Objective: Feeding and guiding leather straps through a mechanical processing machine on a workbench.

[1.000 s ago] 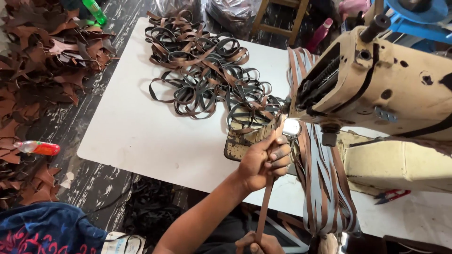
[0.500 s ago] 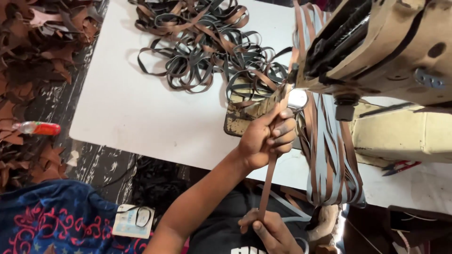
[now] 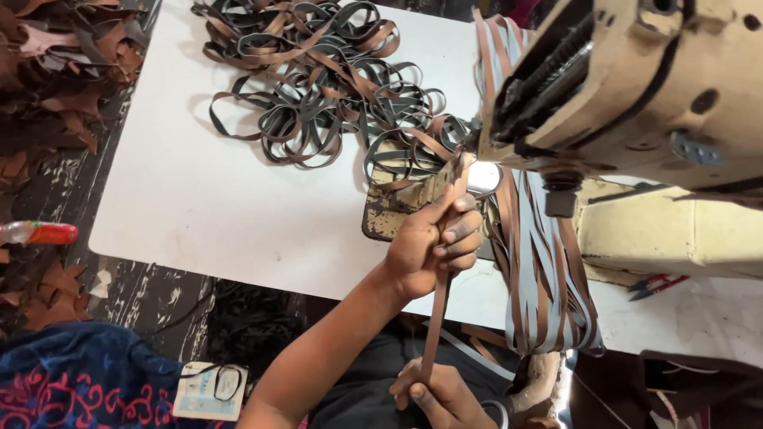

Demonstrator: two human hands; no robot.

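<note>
Brown strap (image 3: pixel 439 306), centre frame: left hand (image 3: pixel 433 242) clamped on its upper part, right hand (image 3: pixel 441 395) gripping its lower end, beside sewing machine (image 3: pixel 636 87).

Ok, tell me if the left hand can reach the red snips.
Probably not directly: the left hand grips the brown strap, and hanging straps and the sewing machine lie between it and the snips.

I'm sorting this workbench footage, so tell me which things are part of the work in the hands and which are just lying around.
In use:
left hand
right hand
brown strap
sewing machine
pile of sewn straps

Lying about:
red snips
leather scraps
red-capped bottle
blue patterned cloth
</note>
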